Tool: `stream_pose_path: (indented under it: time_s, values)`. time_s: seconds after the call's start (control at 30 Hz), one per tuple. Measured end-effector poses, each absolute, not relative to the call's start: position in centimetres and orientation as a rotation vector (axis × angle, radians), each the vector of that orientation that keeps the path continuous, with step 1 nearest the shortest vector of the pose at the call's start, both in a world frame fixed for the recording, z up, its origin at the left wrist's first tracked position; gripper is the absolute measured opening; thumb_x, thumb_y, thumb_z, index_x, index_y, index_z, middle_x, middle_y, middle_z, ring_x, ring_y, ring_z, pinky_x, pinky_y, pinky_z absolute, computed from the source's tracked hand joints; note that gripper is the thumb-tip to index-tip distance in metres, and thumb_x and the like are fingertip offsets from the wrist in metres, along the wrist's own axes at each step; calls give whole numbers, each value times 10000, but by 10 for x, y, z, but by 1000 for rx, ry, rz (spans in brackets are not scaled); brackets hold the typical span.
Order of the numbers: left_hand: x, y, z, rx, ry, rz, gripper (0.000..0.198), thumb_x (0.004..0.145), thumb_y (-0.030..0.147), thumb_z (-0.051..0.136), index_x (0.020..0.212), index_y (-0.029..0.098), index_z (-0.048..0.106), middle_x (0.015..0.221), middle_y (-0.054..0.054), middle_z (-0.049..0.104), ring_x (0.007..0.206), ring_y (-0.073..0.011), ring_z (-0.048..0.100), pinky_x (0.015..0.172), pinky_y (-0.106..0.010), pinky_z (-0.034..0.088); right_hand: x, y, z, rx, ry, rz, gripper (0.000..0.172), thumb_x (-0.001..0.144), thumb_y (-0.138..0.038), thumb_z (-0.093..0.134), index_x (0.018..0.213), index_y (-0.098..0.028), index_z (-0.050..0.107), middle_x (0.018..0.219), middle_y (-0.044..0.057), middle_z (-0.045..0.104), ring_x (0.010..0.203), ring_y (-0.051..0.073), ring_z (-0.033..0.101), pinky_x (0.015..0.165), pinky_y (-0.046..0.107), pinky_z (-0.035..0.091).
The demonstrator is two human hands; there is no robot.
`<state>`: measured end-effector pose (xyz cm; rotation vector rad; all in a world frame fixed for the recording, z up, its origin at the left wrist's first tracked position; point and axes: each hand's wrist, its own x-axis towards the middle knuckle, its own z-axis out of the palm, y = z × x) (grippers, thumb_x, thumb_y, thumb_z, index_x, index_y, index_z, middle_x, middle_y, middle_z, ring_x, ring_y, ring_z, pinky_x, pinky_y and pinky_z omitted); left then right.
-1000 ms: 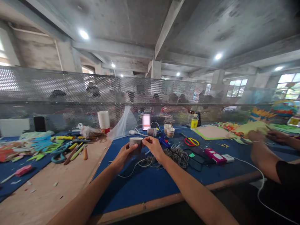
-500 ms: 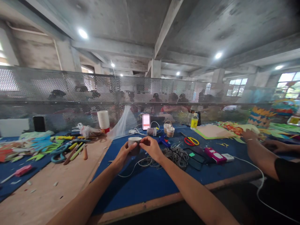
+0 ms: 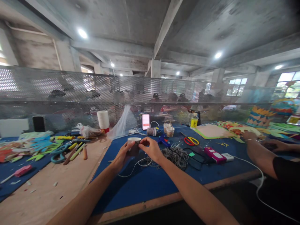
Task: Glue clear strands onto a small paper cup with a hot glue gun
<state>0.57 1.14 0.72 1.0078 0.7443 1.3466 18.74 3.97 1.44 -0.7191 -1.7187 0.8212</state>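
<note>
My left hand (image 3: 123, 154) is wrapped round a small paper cup (image 3: 133, 144) covered in grey string and holds it above the blue table (image 3: 150, 184). My right hand (image 3: 150, 148) pinches at the cup's rim, fingers pressed together. Just right of my hands lies a tangled heap of grey twine (image 3: 174, 156) with a white cord beside it.
A blue glue gun (image 3: 163, 141), red-and-yellow scissors (image 3: 191, 141), a pink device (image 3: 214, 155), small wrapped cups (image 3: 169, 131), a twine spool (image 3: 152, 131) and a cup stack (image 3: 103, 121) lie around. Foam cutouts, pencils and scissors are at left. Another person's arms (image 3: 260, 153) work at right. A mesh screen (image 3: 70, 90) backs the table.
My hands and the cup have shifted slightly down and left. The neighbouring person's hands moved over the coloured paper.
</note>
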Motion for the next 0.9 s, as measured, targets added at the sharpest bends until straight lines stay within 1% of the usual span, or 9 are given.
stream_pose_path:
  time_s: [0.1, 0.23, 0.4, 0.5, 0.6, 0.7, 0.8, 0.9]
  values:
    - [9, 11, 7, 1033, 834, 1406, 525, 775, 468, 845, 1166, 135, 740, 967, -93, 764, 793, -193, 690, 697, -279, 529, 188, 37, 16, -744, -1735, 808, 195, 835, -399, 737, 870, -210, 704, 860, 33, 739, 826, 202, 683, 828, 332, 534]
    - [9, 9, 8, 1014, 846, 1420, 511, 769, 472, 845, 1156, 155, 742, 1013, -95, 777, 880, -226, 722, 755, -306, 557, 188, 33, 19, -732, -1758, 801, 207, 854, -416, 729, 873, -210, 725, 866, 35, 746, 829, 201, 690, 838, 329, 534]
    - [9, 3, 12, 976, 786, 1409, 439, 769, 419, 841, 1107, 160, 736, 947, -95, 788, 948, -297, 744, 782, -361, 574, 184, 27, 19, -669, -1837, 726, 169, 883, -383, 715, 904, -216, 735, 882, 35, 739, 833, 196, 689, 847, 322, 532]
    - [9, 0, 15, 983, 791, 1397, 376, 781, 410, 828, 1052, 167, 733, 925, -87, 785, 963, -312, 745, 803, -386, 582, 183, 25, 18, -647, -1891, 660, 176, 912, -393, 698, 930, -224, 743, 909, 36, 737, 840, 192, 683, 843, 315, 525]
    - [10, -3, 18, 1012, 790, 1386, 336, 794, 424, 813, 997, 170, 730, 917, -85, 783, 954, -314, 747, 807, -396, 590, 183, 24, 16, -620, -1956, 615, 185, 939, -400, 682, 958, -227, 748, 920, 36, 736, 839, 190, 675, 832, 309, 515]
    - [10, -3, 19, 1027, 792, 1378, 339, 804, 433, 806, 999, 166, 732, 934, -83, 785, 942, -296, 747, 823, -389, 592, 183, 25, 12, -617, -2030, 523, 170, 971, -385, 664, 985, -242, 753, 928, 36, 741, 846, 192, 674, 826, 303, 494]
    - [10, -1, 17, 1025, 776, 1390, 322, 816, 424, 798, 998, 165, 739, 922, -67, 780, 913, -259, 739, 824, -354, 584, 184, 25, 9, -626, -2111, 331, 152, 1000, -355, 649, 1022, -249, 756, 958, 46, 753, 886, 202, 679, 861, 312, 460]
    - [8, 2, 14, 1005, 756, 1390, 301, 818, 423, 796, 966, 165, 748, 887, -53, 771, 888, -238, 728, 825, -337, 579, 184, 21, 8, -589, -2213, 147, 182, 1027, -359, 623, 1031, -232, 753, 968, 62, 756, 916, 208, 676, 879, 323, 437]
